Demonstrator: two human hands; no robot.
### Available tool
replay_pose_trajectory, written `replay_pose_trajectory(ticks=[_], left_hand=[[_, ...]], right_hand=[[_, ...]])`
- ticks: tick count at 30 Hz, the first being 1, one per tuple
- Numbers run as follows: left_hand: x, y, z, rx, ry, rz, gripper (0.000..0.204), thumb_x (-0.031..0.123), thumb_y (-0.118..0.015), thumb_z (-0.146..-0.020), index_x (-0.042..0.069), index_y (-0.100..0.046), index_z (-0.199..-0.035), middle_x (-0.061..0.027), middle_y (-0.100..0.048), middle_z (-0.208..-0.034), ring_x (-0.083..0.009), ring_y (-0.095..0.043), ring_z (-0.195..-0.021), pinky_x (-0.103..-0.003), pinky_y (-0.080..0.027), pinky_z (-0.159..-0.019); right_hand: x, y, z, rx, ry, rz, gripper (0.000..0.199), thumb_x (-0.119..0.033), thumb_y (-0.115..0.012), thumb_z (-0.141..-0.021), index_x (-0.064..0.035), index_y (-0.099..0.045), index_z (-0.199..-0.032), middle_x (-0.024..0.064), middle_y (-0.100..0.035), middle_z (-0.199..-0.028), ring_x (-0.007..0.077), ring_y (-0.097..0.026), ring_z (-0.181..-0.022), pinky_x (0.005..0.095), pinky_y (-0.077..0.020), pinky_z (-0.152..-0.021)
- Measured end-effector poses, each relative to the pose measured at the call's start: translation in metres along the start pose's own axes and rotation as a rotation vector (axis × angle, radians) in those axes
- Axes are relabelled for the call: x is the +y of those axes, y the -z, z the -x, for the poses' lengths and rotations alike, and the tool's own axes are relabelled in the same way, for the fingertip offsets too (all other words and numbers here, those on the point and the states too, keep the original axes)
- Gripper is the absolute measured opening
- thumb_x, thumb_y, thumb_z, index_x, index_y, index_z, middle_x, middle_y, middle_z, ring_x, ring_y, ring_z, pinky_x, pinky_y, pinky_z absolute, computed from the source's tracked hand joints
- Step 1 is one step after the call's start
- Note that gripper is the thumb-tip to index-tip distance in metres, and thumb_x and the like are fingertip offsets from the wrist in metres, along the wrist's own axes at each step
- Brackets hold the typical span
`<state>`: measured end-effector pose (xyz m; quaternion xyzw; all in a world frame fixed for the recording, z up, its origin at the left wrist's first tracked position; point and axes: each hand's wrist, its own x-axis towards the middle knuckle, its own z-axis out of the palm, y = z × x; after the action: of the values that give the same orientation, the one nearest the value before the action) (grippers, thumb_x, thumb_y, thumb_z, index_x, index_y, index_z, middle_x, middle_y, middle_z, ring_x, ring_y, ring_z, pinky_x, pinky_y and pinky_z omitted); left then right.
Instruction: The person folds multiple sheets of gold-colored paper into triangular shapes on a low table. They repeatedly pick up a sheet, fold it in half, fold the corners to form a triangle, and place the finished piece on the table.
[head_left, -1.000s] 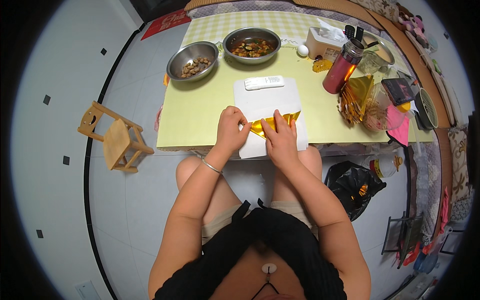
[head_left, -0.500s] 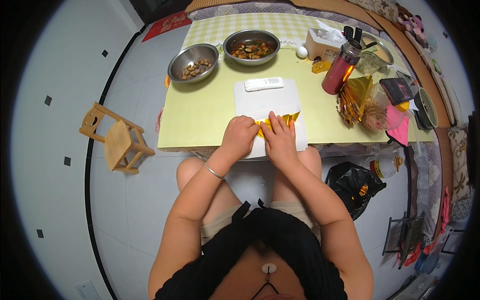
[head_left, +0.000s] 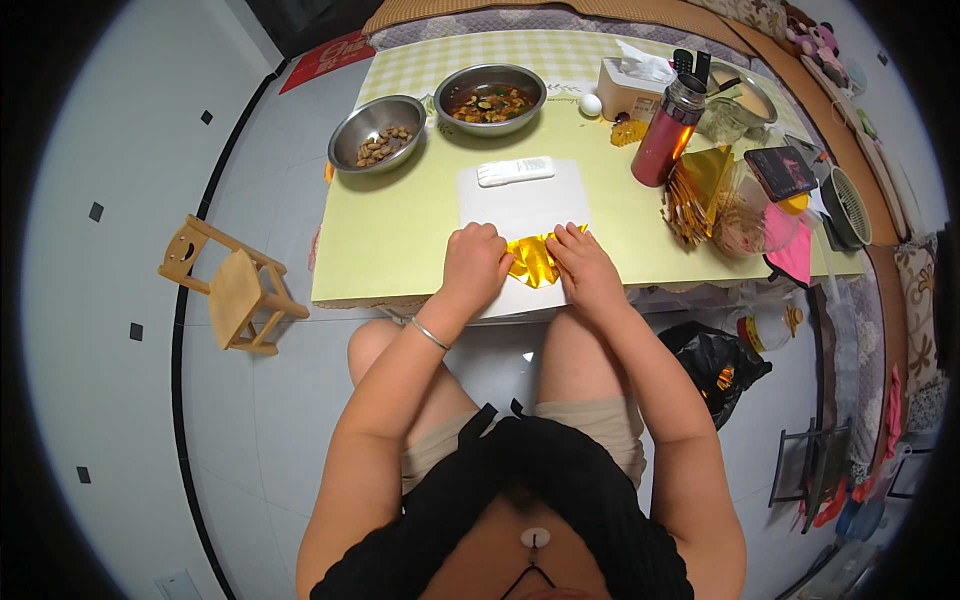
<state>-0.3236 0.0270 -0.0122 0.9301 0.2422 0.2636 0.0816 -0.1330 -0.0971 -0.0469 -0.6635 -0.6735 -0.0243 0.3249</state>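
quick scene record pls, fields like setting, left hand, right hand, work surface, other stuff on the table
setting: person seated at a yellow-green table, seen from above
left hand: pressing on the gold foil paper
right hand: pressing the same paper from the other side
work surface: white sheet under the paper, white remote on its far edge
bowls: two steel bowls with food, far left
other items: red bottle, tissue box, white egg
floor: small wooden chair

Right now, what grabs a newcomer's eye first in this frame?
The shiny gold foil sheet at the near edge of the yellow table, pressed flat between the left hand and right hand on a white board. Behind, two steel bowls of food, and a red bottle to the right.
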Motion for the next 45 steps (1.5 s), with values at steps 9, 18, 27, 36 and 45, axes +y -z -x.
replay_pose_trajectory(ticks=[9,18,27,36,45], left_hand=[[0.000,0.010,-0.033,-0.130,0.217,-0.098,0.038,0.021,-0.087,-0.066,0.004,-0.069,-0.094,-0.0140,-0.066,-0.097,-0.0353,-0.057,-0.108,-0.046,-0.042,-0.097],[-0.002,0.006,-0.034,-0.189,-0.022,-0.117,0.032,0.014,-0.073,-0.077,0.003,-0.068,-0.106,-0.0138,-0.066,-0.094,-0.0347,-0.061,-0.101,-0.045,-0.049,-0.090],[0.009,-0.028,0.022,-0.130,-0.099,-0.194,0.051,0.009,-0.056,-0.092,-0.005,-0.049,-0.140,-0.0262,-0.054,-0.142,-0.0401,-0.050,-0.135,-0.048,-0.043,-0.111],[0.026,0.013,0.044,-0.298,-0.131,-0.096,0.079,0.054,-0.066,-0.088,0.014,-0.044,-0.153,-0.0288,-0.026,-0.160,-0.0535,-0.022,-0.147,-0.060,-0.021,-0.119],[0.012,0.027,0.045,-0.386,-0.339,-0.124,0.084,0.070,-0.062,-0.082,0.029,-0.045,-0.153,-0.0230,-0.029,-0.161,-0.0536,-0.022,-0.147,-0.066,-0.019,-0.117]], right_hand=[[0.016,0.022,-0.046,-0.128,0.027,0.040,0.037,-0.007,-0.065,-0.084,-0.0058,-0.067,-0.121,0.0166,-0.062,-0.134,0.0346,-0.054,-0.130,0.0480,-0.0378,-0.115],[0.007,0.047,-0.080,-0.491,0.152,0.163,0.041,-0.007,-0.066,-0.083,-0.0072,-0.066,-0.124,0.0118,-0.067,-0.124,0.0279,-0.055,-0.125,0.0435,-0.0382,-0.115],[0.029,0.016,-0.027,-0.295,0.182,0.000,0.043,-0.014,-0.052,-0.098,-0.0045,-0.055,-0.140,0.0139,-0.052,-0.149,0.0298,-0.043,-0.143,0.0428,-0.0350,-0.118],[0.020,0.019,-0.013,-0.289,0.042,-0.004,0.059,-0.026,-0.060,-0.096,-0.0055,-0.046,-0.149,0.0135,-0.040,-0.158,0.0312,-0.033,-0.149,0.0453,-0.0250,-0.123],[0.015,0.033,-0.015,-0.341,0.111,0.023,0.085,-0.044,-0.073,-0.083,-0.0023,-0.042,-0.151,0.0164,-0.036,-0.160,0.0326,-0.029,-0.150,0.0462,-0.0224,-0.124]])
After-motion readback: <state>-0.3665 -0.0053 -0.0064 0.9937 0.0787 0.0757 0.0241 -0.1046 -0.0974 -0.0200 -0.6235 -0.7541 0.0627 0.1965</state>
